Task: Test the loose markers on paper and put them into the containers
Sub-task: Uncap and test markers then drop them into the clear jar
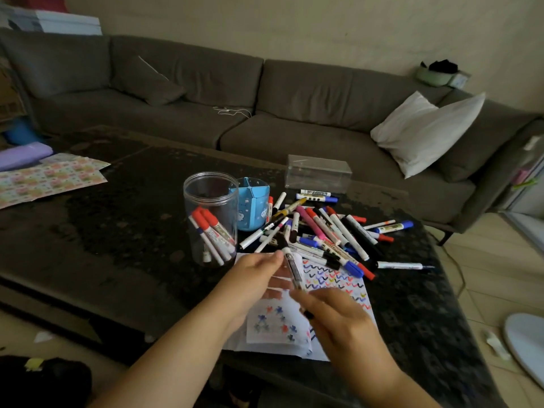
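Observation:
My left hand (259, 275) pinches a black-and-white marker (291, 265) near its upper end, above the scribbled test paper (335, 282). My right hand (332, 316) is blurred below it and grips a small black cap (308, 314) between its fingers, close to the marker's lower end. A pile of loose markers (323, 231) lies just beyond the paper. A clear jar (210, 216) holding several red-capped markers stands to the left. A blue divided holder (253, 207) stands behind it.
A clear plastic box (318, 173) sits at the table's far side. Patterned paper sheets (50, 176) lie at the far left of the dark table (132, 231). A grey sofa with a white pillow (424, 131) runs behind. A white fan base (527, 340) is on the floor at right.

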